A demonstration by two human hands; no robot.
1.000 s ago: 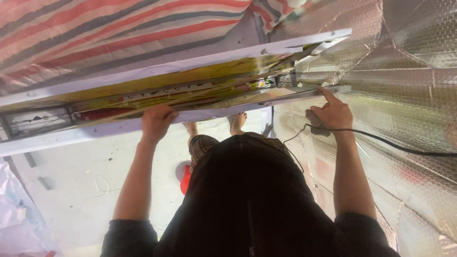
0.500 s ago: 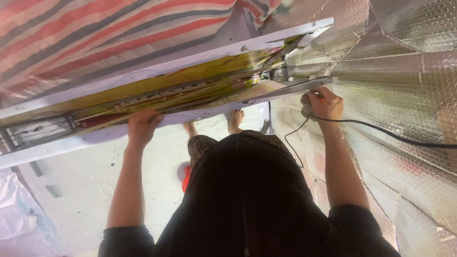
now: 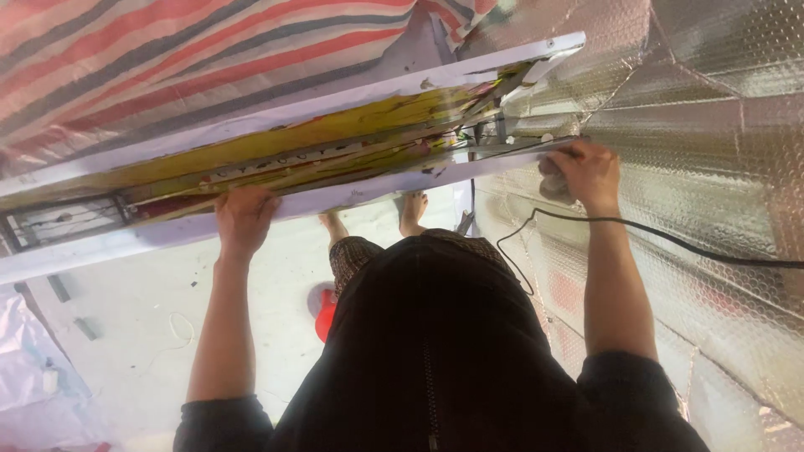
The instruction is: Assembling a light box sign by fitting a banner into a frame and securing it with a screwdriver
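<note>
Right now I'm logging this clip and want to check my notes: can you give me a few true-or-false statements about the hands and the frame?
1. The left hand grips the near pale rail of the long frame. True.
2. The right hand hangs free, away from the frame. False: it is at the frame's right end, closed on a small pale object too hidden to identify.
3. A black cable runs from the right hand off to the right. True.
4. The wall beside the right arm is bare brick. False: it is silver bubble foil.
5. The person wears boots. False: the feet are bare.
</note>
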